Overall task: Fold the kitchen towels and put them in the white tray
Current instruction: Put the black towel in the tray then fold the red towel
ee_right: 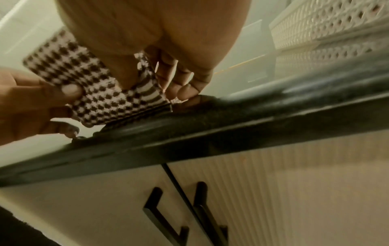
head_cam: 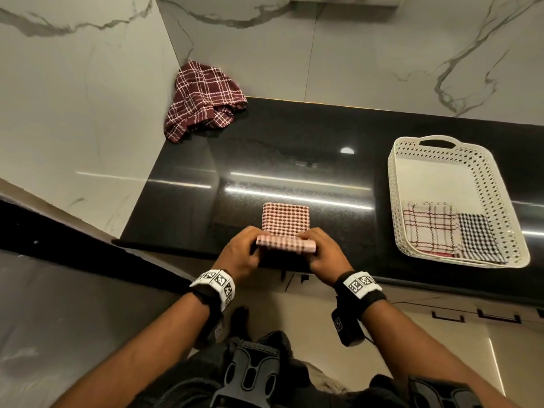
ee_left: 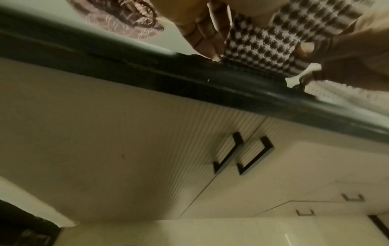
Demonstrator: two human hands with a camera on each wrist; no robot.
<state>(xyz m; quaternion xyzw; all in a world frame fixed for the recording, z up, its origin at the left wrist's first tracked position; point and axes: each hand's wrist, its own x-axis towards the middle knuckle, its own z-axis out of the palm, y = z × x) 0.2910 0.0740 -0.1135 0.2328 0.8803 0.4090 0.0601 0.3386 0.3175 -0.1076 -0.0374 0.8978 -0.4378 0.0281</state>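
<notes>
A small folded towel [head_cam: 285, 221] with a red-and-white houndstooth weave lies near the front edge of the black counter [head_cam: 294, 160]. Its near edge is lifted off the counter. My left hand [head_cam: 240, 251] pinches that edge's left corner, and my right hand [head_cam: 322, 251] pinches the right corner. The same towel [ee_left: 271, 43] fills the top of the left wrist view, and the towel [ee_right: 99, 89] shows between both hands in the right wrist view. The white perforated tray [head_cam: 488, 184] stands at the right and holds two folded towels [head_cam: 429, 228].
A crumpled maroon checked towel [head_cam: 203, 101] lies in the back left corner against the marble wall [head_cam: 73, 98]. Cabinet doors with black handles [ee_right: 162, 218] hang below the counter's front edge. Bare counter stretches between the towel and the tray.
</notes>
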